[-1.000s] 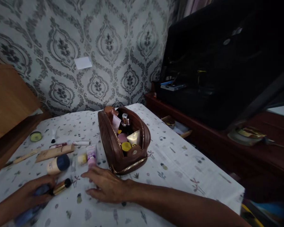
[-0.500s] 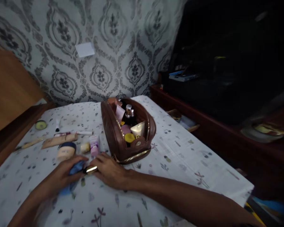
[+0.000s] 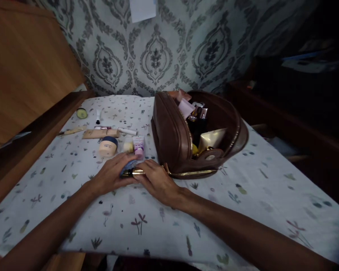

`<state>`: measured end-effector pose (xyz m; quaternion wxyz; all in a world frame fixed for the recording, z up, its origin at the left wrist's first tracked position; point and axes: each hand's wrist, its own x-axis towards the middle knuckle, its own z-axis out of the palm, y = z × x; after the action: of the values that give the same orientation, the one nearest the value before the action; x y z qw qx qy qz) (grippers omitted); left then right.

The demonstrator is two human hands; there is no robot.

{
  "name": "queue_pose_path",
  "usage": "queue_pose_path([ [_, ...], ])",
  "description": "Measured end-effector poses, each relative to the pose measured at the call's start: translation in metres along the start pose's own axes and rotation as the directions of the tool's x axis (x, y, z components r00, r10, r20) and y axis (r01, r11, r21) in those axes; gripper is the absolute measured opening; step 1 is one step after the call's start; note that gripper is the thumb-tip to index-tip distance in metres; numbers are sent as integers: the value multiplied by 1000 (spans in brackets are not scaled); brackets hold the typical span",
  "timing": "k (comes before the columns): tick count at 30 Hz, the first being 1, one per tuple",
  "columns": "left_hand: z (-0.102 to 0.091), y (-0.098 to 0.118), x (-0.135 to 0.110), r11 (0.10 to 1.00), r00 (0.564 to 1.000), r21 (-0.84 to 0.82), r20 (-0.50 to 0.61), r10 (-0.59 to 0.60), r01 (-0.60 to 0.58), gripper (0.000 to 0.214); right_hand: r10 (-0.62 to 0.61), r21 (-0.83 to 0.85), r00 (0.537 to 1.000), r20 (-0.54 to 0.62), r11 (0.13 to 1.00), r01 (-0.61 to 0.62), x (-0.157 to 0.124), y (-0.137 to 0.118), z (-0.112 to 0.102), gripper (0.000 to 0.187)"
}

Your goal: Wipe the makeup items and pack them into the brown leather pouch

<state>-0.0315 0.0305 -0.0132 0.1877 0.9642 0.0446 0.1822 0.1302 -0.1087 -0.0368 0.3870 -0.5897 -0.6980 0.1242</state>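
My left hand [image 3: 110,174] is closed around a crumpled blue cloth [image 3: 129,164], which presses against the black end of a slim cosmetic tube [image 3: 138,171]. My right hand [image 3: 159,183] grips the tube's gold end, most of it hidden by the fingers. Just beyond the hands lie a pink-and-purple squeeze tube [image 3: 139,146], a small yellowish jar [image 3: 128,147] and a peach jar with a dark blue lid [image 3: 107,146]. To the right, a brown cosmetic bag [image 3: 172,139] stands unzipped, with bottles and a cream-gold tube [image 3: 212,138] inside.
Farther left on the patterned tablecloth [image 3: 81,222] lie a beige tube [image 3: 100,133], a white stick [image 3: 127,131], a small brush [image 3: 98,116], a round green-yellow container [image 3: 81,113] and a wooden-handled item [image 3: 72,130]. Wooden furniture [image 3: 31,56] borders the left side; a patterned wall rises behind.
The camera has turned left and tilted down, so hands and bag appear farther right and the table's front edge shows. The hands still hold the blue cloth and the black-and-gold tube.
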Motion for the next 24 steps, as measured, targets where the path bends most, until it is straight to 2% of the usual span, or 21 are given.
queue_pose_path([
  [3,0,-5,-3,1000,998,22,-64,20,-18,56,59,109,998,-23,992,-57,-1,-4,-2,16],
  [8,2,-5,-5,999,986,-5,-162,44,-45,37,153,242,988,-4,959,-148,0,-10,-7,29],
  [12,1,9,-1,978,971,-158,-173,-166,140,31,147,318,989,5,937,-141,0,-11,-7,29],
  [15,1,17,5,926,941,-284,-155,-301,249,28,86,304,995,-42,950,-69,-1,-8,-5,16],
  [18,2,18,8,886,924,-365,-138,-357,288,35,29,271,995,-96,963,-2,-2,-5,-2,6],
  [24,2,17,9,836,906,-452,-125,-405,311,48,31,218,996,-89,976,-11,-3,-4,3,16],
])
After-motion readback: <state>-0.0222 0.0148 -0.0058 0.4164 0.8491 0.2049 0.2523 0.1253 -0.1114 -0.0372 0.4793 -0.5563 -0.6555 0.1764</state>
